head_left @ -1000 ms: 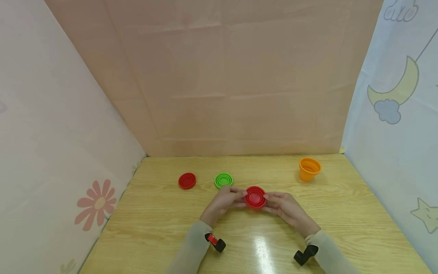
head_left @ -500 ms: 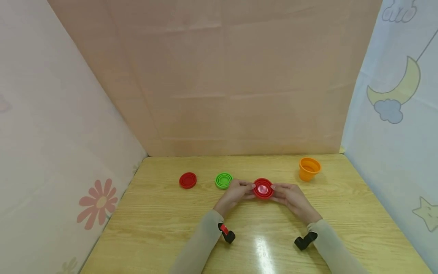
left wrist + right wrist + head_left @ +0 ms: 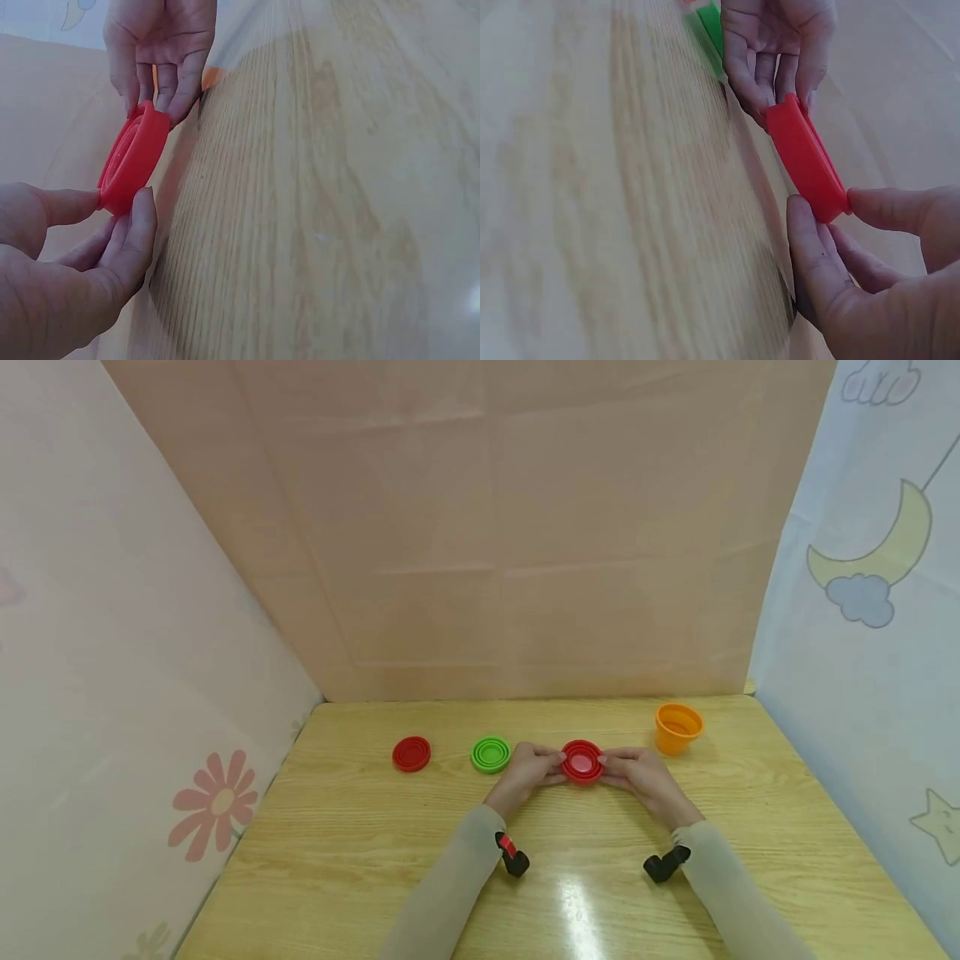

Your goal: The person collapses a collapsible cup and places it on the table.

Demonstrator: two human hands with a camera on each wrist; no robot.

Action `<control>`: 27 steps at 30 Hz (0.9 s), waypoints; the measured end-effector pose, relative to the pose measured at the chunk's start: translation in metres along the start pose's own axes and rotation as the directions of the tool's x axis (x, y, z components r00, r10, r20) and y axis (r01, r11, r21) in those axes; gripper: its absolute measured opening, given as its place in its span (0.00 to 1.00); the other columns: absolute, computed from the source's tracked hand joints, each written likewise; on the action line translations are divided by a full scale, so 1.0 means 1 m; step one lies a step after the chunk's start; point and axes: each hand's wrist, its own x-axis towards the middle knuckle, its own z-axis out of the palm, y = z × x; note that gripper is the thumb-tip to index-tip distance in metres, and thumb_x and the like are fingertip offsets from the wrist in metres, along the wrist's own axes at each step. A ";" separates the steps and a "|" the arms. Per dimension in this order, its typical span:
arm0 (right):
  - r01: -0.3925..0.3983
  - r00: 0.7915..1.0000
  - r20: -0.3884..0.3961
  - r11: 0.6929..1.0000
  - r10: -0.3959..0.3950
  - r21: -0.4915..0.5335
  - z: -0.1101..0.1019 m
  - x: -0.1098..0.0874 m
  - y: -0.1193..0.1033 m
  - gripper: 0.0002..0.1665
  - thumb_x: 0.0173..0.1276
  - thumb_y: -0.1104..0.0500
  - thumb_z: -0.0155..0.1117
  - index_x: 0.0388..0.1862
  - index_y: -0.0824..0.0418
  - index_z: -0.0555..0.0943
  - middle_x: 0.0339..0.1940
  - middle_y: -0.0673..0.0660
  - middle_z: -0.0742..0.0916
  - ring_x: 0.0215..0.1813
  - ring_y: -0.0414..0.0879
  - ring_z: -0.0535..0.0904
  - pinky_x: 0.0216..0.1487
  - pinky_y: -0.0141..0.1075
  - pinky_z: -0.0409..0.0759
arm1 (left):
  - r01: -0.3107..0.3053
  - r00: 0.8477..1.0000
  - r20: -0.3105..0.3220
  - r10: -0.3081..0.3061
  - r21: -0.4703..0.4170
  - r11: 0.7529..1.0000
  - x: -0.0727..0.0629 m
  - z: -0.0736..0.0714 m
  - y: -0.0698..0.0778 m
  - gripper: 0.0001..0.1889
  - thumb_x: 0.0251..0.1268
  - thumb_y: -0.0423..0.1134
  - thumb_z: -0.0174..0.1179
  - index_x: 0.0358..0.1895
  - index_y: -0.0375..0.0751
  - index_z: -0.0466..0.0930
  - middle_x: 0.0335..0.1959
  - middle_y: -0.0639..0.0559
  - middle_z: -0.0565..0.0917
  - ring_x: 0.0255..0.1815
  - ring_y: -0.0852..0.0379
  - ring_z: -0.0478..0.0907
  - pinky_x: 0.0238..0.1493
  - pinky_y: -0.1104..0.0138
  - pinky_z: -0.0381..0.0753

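Between both hands is a red collapsible cup [image 3: 582, 762], folded flat into rings, its opening facing up toward the head camera. My left hand [image 3: 528, 768] pinches its left rim, thumb on top and fingers below. On the opposite rim my right hand [image 3: 643, 777] pinches it the same way. In the left wrist view the folded red cup [image 3: 135, 159] is tilted, held close over the table. The right wrist view shows the smooth outer band of the red cup [image 3: 807, 161] between the two sets of fingertips.
A green folded cup [image 3: 491, 754] lies just left of my left hand, and another red folded cup [image 3: 411, 754] farther left. An orange cup [image 3: 678, 729], popped up tall, stands at the back right. Behind the wooden table [image 3: 337, 843] rises a beige backdrop [image 3: 487, 543].
Both hands have carried the red cup away from me and slightly right, toward the row of other cups. Their pinch on the rim stays the same.
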 end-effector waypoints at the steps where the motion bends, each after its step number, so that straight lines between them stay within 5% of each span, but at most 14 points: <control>1: -0.006 1.000 -0.016 1.000 0.006 -0.019 -0.001 0.002 -0.001 0.29 0.80 0.62 0.61 0.71 0.81 0.70 0.59 0.63 0.88 0.51 0.45 0.90 0.60 0.41 0.88 | 0.000 1.000 -0.008 0.001 0.013 1.000 0.001 0.001 0.001 0.09 0.74 0.31 0.64 0.50 0.28 0.87 0.45 0.39 0.90 0.44 0.52 0.91 0.48 0.61 0.92; 9: -0.034 0.994 -0.109 0.992 0.021 -0.119 0.000 0.016 -0.005 0.26 0.79 0.64 0.62 0.68 0.80 0.73 0.58 0.66 0.87 0.47 0.40 0.89 0.55 0.38 0.90 | 0.001 0.996 -0.088 0.009 0.113 0.994 0.010 0.010 0.007 0.09 0.74 0.32 0.64 0.49 0.29 0.87 0.44 0.41 0.89 0.40 0.53 0.91 0.44 0.63 0.93; 16: -0.035 0.990 -0.141 0.987 0.013 -0.155 0.003 0.023 -0.005 0.25 0.77 0.66 0.63 0.66 0.81 0.76 0.56 0.69 0.88 0.42 0.41 0.91 0.50 0.39 0.91 | 0.005 0.988 -0.150 0.039 0.279 0.960 0.011 0.013 0.012 0.10 0.74 0.33 0.64 0.50 0.30 0.87 0.40 0.45 0.89 0.29 0.59 0.87 0.38 0.67 0.92; 21: -0.045 0.988 -0.154 0.979 0.014 -0.200 0.005 0.027 -0.005 0.24 0.78 0.64 0.64 0.65 0.79 0.77 0.62 0.75 0.84 0.42 0.41 0.90 0.48 0.36 0.91 | 0.008 0.981 -0.179 0.081 0.447 0.895 0.012 0.013 0.014 0.10 0.75 0.37 0.64 0.48 0.34 0.89 0.34 0.50 0.90 0.27 0.60 0.85 0.32 0.71 0.87; 27: -0.053 0.985 -0.171 0.961 0.007 -0.270 0.009 0.031 -0.004 0.22 0.77 0.62 0.65 0.62 0.76 0.81 0.53 0.66 0.91 0.39 0.41 0.89 0.44 0.34 0.92 | -0.003 0.971 -0.187 0.146 0.605 0.796 0.012 0.009 0.016 0.11 0.74 0.39 0.62 0.44 0.38 0.91 0.26 0.53 0.88 0.25 0.61 0.80 0.26 0.72 0.76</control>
